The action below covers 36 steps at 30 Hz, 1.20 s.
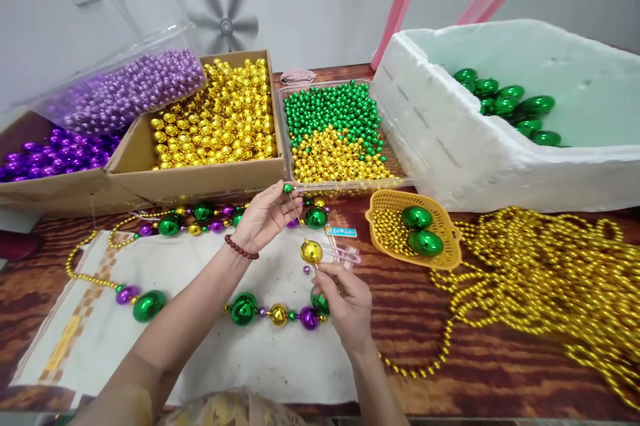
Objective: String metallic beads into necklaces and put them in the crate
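Note:
My left hand (264, 216) is raised over a white cloth (200, 353) and pinches a thin needle with a small green bead (287, 189) at its top. A little lower, my right hand (345, 303) has its fingers closed on the thread just under a large gold bead (311, 251); a small purple bead (307, 270) hangs beside it. A half-strung necklace of green, gold and purple beads (270, 311) lies across the cloth below both hands.
Cardboard boxes of purple beads (45, 156) and gold beads (215, 119), a clear tray of green and gold beads (335, 133), a foam box with large green beads (505, 103), an orange basket (415, 229) and a heap of gold bead strands (555, 279) surround the cloth.

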Each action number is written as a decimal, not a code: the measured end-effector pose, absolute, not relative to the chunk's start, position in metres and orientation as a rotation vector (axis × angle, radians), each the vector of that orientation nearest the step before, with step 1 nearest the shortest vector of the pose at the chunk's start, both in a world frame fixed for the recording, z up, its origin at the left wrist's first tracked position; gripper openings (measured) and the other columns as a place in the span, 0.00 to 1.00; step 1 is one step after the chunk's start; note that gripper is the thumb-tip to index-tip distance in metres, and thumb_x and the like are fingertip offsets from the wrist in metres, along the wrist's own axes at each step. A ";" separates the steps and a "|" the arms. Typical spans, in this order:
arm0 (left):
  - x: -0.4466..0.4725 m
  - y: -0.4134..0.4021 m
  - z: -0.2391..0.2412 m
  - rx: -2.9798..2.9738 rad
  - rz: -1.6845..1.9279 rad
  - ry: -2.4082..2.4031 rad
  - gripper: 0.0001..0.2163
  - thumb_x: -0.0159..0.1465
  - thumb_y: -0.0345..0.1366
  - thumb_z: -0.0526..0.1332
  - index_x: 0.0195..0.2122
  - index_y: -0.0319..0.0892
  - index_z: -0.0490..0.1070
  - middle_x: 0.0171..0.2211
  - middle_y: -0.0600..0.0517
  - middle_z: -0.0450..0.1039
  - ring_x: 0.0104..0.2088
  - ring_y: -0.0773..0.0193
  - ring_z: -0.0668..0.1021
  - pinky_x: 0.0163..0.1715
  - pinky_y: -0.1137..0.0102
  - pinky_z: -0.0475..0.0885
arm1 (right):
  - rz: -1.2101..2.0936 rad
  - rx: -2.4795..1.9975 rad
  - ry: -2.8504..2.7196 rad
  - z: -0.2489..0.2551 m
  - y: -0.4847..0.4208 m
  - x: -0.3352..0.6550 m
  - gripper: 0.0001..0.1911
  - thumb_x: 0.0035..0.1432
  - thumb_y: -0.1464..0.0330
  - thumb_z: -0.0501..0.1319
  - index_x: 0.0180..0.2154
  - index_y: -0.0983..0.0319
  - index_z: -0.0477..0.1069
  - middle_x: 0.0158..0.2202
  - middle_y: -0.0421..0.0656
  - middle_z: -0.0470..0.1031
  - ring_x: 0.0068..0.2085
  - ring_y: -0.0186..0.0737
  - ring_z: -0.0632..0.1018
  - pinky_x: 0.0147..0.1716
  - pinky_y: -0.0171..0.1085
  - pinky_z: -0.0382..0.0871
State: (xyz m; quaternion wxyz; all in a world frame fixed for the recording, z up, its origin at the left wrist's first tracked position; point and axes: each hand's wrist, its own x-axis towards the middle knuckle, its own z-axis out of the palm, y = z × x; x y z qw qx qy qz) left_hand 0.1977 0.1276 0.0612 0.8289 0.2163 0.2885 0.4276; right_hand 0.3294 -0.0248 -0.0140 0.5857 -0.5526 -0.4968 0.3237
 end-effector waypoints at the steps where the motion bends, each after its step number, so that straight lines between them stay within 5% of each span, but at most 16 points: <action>1: 0.197 0.128 0.061 0.466 0.911 0.619 0.07 0.67 0.34 0.61 0.39 0.35 0.75 0.33 0.49 0.77 0.33 0.67 0.81 0.40 0.70 0.77 | 0.757 -1.292 -1.158 -0.014 -0.025 0.329 0.07 0.62 0.71 0.59 0.35 0.60 0.76 0.25 0.38 0.74 0.22 0.32 0.76 0.22 0.30 0.68; 20: 0.190 0.116 0.052 0.799 0.969 0.786 0.13 0.56 0.40 0.71 0.39 0.39 0.77 0.33 0.50 0.78 0.33 0.63 0.81 0.41 0.67 0.75 | 0.820 -1.383 -1.088 -0.021 -0.020 0.321 0.09 0.63 0.65 0.59 0.35 0.61 0.76 0.27 0.40 0.76 0.24 0.34 0.77 0.24 0.31 0.70; 36: 0.187 0.077 0.025 1.050 0.929 0.881 0.11 0.57 0.39 0.70 0.40 0.42 0.80 0.38 0.48 0.79 0.37 0.64 0.77 0.41 0.70 0.71 | 1.063 -1.372 -0.945 -0.032 -0.007 0.322 0.13 0.58 0.59 0.62 0.35 0.62 0.77 0.29 0.44 0.80 0.28 0.40 0.81 0.23 0.32 0.69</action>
